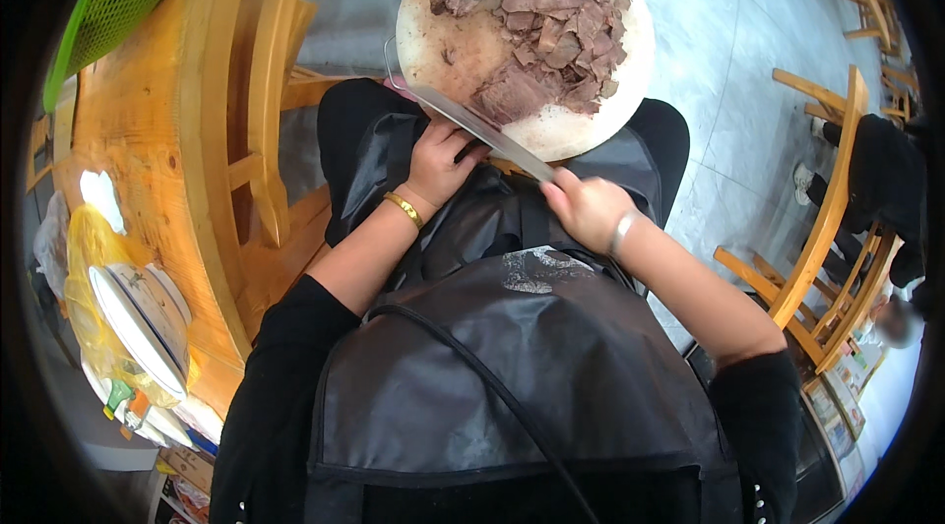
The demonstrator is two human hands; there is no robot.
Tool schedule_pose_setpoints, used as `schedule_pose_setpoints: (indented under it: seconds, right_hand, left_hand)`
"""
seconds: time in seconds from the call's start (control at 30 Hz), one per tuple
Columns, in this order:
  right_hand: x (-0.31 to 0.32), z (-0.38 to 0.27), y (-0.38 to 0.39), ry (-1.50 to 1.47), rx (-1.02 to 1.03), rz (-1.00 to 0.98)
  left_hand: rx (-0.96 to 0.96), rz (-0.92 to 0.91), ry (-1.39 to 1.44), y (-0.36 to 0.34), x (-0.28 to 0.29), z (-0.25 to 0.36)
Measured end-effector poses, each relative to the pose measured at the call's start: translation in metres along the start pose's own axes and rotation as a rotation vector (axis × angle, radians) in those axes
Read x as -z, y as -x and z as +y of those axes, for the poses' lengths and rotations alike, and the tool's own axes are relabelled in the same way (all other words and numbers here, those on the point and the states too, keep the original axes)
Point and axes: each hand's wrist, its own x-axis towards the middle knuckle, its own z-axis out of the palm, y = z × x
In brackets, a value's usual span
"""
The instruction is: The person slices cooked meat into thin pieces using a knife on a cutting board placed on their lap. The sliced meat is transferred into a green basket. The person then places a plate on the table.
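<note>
A round white cutting board [433, 47] rests in front of me above my knees. Sliced brown cooked meat [561, 22] is heaped on its right side, with larger pieces at the near edge and the upper left. My right hand [591, 211] is closed round the handle of a knife [492, 137]. The wide blade slants up to the left across the board's near edge. My left hand [440, 160], with a gold bracelet at the wrist, is at the blade with bent, closed fingers. The blade partly hides its fingertips, so what they hold cannot be made out.
To my left stands a wooden table [138, 140] bearing a green basket [123, 7], a yellow plastic bag [89, 248] and white dishes [138, 327]. Wooden chairs [822, 229] stand on the right, where a person in dark clothes [881, 189] is partly visible.
</note>
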Motion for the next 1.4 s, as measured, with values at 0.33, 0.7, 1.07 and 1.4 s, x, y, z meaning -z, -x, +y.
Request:
schedule_pose_setpoints:
  seconds: [0.33,0.7,1.07,1.4]
  right_hand:
    - [-0.002,0.001,-0.077,-0.397,0.203,0.19]
    - [-0.002,0.018,0.041,-0.027,0.046,0.067]
    - [-0.024,-0.009,-0.078,-0.029,0.2,0.254]
    - [-0.004,0.003,0.008,-0.076,0.148,0.195]
  left_hand:
    - [-0.035,0.014,0.002,-0.004,0.0,0.007]
    - [0.075,-0.03,0.041,0.0,-0.001,0.0]
    - [0.017,-0.026,0.015,-0.002,0.002,0.001]
    - [0.026,0.029,-0.02,0.001,0.001,0.001]
